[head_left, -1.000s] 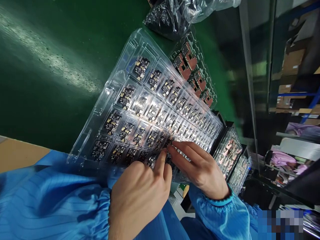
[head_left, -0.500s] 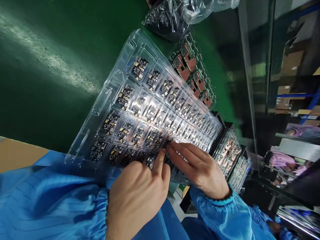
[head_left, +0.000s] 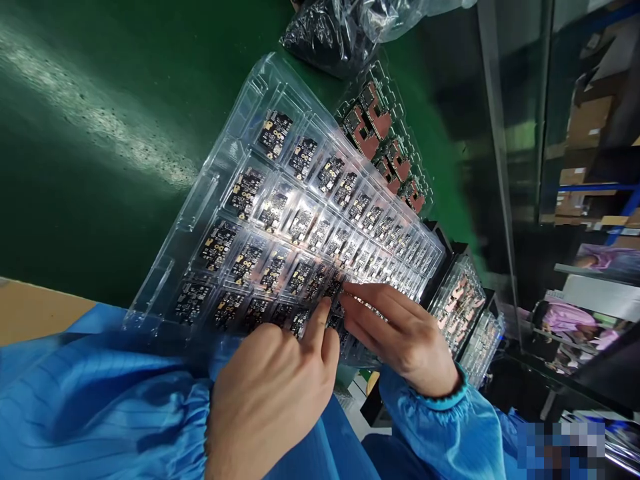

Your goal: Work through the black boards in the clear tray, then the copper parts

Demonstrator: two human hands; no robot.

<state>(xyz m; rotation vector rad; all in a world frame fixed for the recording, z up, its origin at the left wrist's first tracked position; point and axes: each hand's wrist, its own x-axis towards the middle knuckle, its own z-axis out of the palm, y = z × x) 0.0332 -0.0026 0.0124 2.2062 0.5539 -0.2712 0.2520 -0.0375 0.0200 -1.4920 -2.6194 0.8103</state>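
Rows of small dark circuit boards [head_left: 274,208] with gold spots lie in the pockets of a clear plastic tray [head_left: 197,200]. My left hand [head_left: 280,390] stretches its index finger onto the tray's lower rows, the tip beside a circuit board [head_left: 334,288]; its other fingers are curled. Just to the right, my right hand [head_left: 400,333] has its fingers drawn together, with the fingertips down at the same board. Whatever lies between those fingertips is hidden, and the thumb is out of sight.
Behind the tray stands another clear tray with copper-coloured boards [head_left: 367,133]. Above it lies a clear plastic bag [head_left: 335,37] with dark contents. More filled trays [head_left: 457,303] are at the right on the green tabletop [head_left: 100,133]. Shelves with cardboard boxes [head_left: 590,123] rise beyond.
My right hand's fingers have bent and spread slightly, their tips shifting a little to the right. My left hand stays almost in place. The view has shifted slightly.
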